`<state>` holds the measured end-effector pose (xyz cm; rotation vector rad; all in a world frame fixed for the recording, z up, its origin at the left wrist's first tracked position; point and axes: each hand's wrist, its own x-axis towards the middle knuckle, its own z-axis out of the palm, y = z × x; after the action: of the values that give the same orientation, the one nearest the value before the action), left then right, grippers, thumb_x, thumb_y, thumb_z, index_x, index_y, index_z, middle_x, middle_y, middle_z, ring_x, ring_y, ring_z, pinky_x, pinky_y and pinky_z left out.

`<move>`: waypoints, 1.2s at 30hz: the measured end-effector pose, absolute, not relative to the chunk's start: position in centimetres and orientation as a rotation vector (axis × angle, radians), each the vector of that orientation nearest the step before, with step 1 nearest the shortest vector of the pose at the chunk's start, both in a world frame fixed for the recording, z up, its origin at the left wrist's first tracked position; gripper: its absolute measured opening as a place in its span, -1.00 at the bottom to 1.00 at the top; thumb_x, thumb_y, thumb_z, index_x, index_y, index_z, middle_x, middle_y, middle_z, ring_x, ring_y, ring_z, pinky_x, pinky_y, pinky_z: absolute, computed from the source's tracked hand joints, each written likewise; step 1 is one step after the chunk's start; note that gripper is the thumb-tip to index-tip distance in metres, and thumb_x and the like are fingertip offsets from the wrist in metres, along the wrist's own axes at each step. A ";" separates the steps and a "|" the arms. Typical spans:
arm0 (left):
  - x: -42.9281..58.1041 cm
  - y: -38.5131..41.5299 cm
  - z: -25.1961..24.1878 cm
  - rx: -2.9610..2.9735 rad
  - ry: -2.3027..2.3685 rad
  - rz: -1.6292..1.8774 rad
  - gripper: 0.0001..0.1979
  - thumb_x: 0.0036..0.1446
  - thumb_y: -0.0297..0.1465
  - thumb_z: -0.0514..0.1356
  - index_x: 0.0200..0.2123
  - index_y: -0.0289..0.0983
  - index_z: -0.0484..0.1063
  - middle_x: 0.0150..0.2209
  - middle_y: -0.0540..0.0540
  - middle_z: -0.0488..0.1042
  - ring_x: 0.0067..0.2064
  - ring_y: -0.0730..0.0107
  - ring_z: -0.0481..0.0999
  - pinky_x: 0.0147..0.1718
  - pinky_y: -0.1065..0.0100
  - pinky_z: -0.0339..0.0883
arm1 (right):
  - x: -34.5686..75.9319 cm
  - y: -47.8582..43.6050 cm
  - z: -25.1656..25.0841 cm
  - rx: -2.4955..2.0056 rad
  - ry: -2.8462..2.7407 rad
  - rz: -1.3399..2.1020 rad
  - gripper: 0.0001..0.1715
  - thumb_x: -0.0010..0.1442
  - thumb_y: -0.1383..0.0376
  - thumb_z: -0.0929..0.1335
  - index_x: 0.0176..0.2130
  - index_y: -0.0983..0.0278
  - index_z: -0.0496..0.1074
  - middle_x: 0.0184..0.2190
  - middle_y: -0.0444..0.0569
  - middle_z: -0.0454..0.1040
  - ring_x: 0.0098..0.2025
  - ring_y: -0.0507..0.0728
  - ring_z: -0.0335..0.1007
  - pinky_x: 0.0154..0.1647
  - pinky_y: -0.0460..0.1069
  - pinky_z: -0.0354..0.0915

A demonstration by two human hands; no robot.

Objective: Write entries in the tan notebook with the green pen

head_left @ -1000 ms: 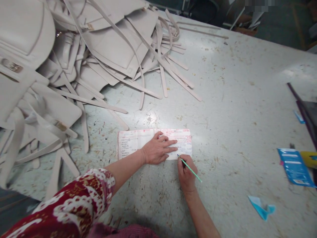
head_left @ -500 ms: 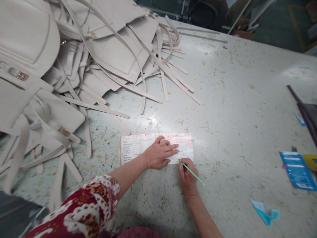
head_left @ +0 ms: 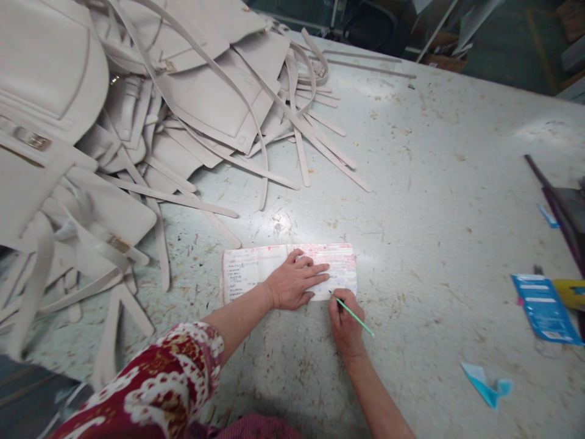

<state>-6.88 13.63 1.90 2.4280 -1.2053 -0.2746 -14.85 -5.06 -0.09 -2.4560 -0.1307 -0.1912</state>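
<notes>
An opened notebook (head_left: 260,262) lies on the worktable, with handwriting on its left page and red and blue marks on its right one. My left hand (head_left: 297,281) rests flat across the right page, fingers spread and pointing right. At the lower right corner of that page, my right hand (head_left: 346,320) pinches a slim green pen (head_left: 354,315). The pen slants, its dark tip at the paper and its back end toward the lower right. Whatever is written under my left palm is hidden.
Pale leather bag pieces (head_left: 214,97) with long straps and buckles are heaped at the left and back. A blue packet (head_left: 546,308) lies at the right by a yellow object (head_left: 571,294). Nearer is a torn blue scrap (head_left: 488,385). Dark rods (head_left: 555,207) lie at the right edge.
Both hands stay in nearly the same place on the notebook, the pen still at the page corner. The whole view has shifted slightly, most visibly at the right side.
</notes>
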 end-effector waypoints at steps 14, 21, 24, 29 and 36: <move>-6.9 13.6 1.8 2.418 -1.212 -0.266 -0.47 0.04 -0.26 0.09 0.12 -0.15 0.14 0.20 -0.03 0.10 -0.01 0.15 0.16 0.06 -0.03 -0.13 | -14.9 -5.0 0.1 -2.428 -0.127 -0.185 -0.90 0.16 0.35 0.20 -0.35 0.26 0.28 -0.46 -0.11 0.39 -0.42 0.01 0.32 -0.40 -0.10 0.24; -6.9 13.6 1.8 2.412 -1.210 -0.264 -0.47 0.04 -0.26 0.09 0.12 -0.16 0.13 0.20 -0.02 0.10 -0.01 0.17 0.17 0.06 -0.02 -0.12 | -14.9 -5.0 -0.1 -2.438 -0.083 -0.221 -0.88 0.18 0.36 0.17 -0.34 0.27 0.27 -0.45 -0.09 0.37 -0.41 0.02 0.30 -0.39 -0.08 0.24; -6.9 13.6 1.9 2.419 -1.212 -0.266 -0.47 0.05 -0.26 0.08 0.12 -0.15 0.13 0.20 -0.02 0.11 -0.01 0.16 0.17 0.06 -0.03 -0.12 | -14.9 -5.0 -0.2 -2.448 -0.084 -0.214 -0.89 0.17 0.35 0.18 -0.35 0.26 0.27 -0.45 -0.10 0.37 -0.42 0.02 0.30 -0.40 -0.08 0.24; -6.8 13.5 1.9 2.431 -1.229 -0.258 -0.47 0.04 -0.25 0.09 0.12 -0.15 0.13 0.20 -0.04 0.11 -0.01 0.16 0.18 0.05 -0.03 -0.12 | -14.8 -5.0 -0.1 -2.458 -0.101 -0.194 -0.89 0.17 0.35 0.18 -0.35 0.26 0.28 -0.45 -0.10 0.38 -0.42 0.02 0.32 -0.41 -0.09 0.23; -6.8 13.5 2.0 2.431 -1.223 -0.258 -0.48 0.05 -0.25 0.08 0.11 -0.15 0.14 0.20 -0.04 0.11 -0.01 0.16 0.18 0.06 -0.04 -0.11 | -14.7 -4.9 0.0 -2.468 -0.097 -0.202 -0.89 0.17 0.35 0.18 -0.35 0.26 0.27 -0.46 -0.10 0.38 -0.42 0.02 0.32 -0.41 -0.10 0.24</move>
<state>-6.77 13.51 2.01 2.4306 -1.2232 -0.2582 -14.72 -4.91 -0.02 -2.4682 -0.0973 -0.2021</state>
